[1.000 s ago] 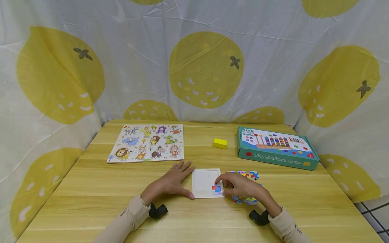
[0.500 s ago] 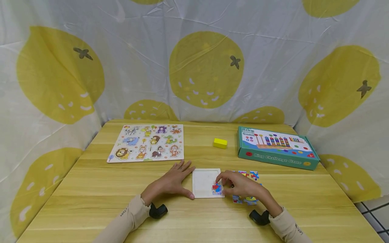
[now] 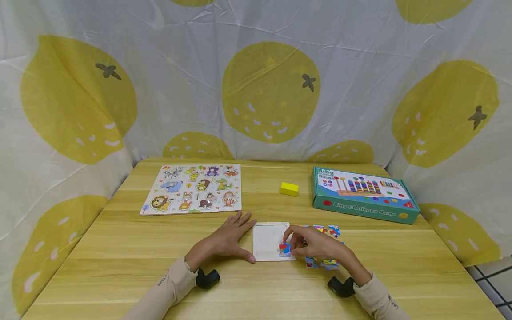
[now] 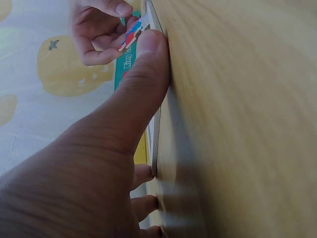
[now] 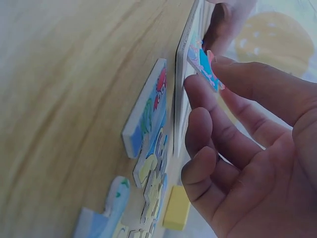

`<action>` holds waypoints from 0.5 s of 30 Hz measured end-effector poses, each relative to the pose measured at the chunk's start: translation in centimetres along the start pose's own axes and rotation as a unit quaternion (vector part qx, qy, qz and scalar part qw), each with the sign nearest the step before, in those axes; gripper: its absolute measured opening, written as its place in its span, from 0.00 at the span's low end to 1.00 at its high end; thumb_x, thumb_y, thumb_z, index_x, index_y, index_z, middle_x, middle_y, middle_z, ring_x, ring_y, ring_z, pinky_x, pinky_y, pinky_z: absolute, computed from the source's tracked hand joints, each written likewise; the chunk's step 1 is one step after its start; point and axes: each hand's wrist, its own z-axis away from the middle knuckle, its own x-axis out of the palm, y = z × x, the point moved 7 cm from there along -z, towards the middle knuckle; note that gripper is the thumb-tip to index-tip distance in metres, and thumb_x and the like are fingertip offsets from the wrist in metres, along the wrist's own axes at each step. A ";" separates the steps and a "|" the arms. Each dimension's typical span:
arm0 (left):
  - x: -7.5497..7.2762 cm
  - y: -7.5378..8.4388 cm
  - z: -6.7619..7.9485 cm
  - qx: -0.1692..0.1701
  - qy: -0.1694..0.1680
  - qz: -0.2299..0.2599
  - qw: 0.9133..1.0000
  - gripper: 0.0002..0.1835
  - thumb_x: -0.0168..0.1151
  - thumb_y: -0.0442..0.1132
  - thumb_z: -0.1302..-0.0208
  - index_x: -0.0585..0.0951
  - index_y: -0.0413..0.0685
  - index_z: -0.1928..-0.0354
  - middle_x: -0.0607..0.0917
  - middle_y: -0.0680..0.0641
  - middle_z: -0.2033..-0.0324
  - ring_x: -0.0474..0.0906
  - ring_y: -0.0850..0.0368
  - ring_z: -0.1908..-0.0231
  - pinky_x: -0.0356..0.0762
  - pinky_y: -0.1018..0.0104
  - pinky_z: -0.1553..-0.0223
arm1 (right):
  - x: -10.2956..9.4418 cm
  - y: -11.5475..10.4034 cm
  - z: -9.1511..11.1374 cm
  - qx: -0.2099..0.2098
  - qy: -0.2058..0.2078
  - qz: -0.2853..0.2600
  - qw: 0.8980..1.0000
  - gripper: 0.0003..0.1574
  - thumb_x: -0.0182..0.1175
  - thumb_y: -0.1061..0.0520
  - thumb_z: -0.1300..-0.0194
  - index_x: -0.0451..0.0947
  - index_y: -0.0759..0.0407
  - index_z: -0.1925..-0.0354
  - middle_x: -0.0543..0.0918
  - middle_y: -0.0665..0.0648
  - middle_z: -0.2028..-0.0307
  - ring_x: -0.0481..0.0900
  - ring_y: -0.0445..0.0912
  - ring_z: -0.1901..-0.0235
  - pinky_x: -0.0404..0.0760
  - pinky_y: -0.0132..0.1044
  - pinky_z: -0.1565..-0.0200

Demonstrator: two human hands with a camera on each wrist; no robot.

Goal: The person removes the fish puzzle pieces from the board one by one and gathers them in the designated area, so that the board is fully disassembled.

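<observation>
A white square puzzle tray (image 3: 269,238) with a raised border lies on the table in the head view. My left hand (image 3: 226,238) has its fingers spread and steadies the tray's left edge, with the thumb at the near corner. Over the tray's near right corner, my right hand (image 3: 316,243) pinches a blue and red jigsaw piece (image 3: 285,250) between thumb and fingers. In the right wrist view that jigsaw piece (image 5: 205,67) is tilted at the tray's edge. Several loose jigsaw pieces (image 3: 334,230) lie right of the tray, partly hidden under my right hand.
An animal puzzle board (image 3: 196,189) lies at the back left of the wooden table (image 3: 240,293). A yellow block (image 3: 290,189) stands behind the tray. At the back right is a green Ring Challenge Game box (image 3: 364,195). A lemon-print curtain (image 3: 352,40) surrounds the table.
The jigsaw piece in my right hand has shifted and tilted slightly at the tray's near right corner. My left hand keeps its place on the tray.
</observation>
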 end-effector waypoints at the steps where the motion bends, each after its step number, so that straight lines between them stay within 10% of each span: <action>1: 0.0 0.0 0.0 0.000 0.000 0.000 1.000 0.58 0.68 0.69 0.55 0.57 0.48 0.26 0.49 0.41 0.26 0.35 0.38 0.27 0.35 0.42 0.29 | 0.0 0.0 0.0 0.000 -0.001 0.000 1.000 0.16 0.64 0.62 0.38 0.73 0.52 0.53 0.81 0.49 0.71 0.75 0.40 0.73 0.76 0.30 0.69; 15: 0.0 -0.1 0.0 0.002 0.001 -0.006 1.000 0.59 0.68 0.70 0.56 0.57 0.48 0.26 0.49 0.41 0.26 0.35 0.38 0.27 0.35 0.42 0.29 | -0.1 0.1 -0.3 -0.010 0.012 0.028 0.999 0.12 0.62 0.62 0.36 0.73 0.52 0.55 0.81 0.48 0.71 0.74 0.38 0.74 0.77 0.30 0.69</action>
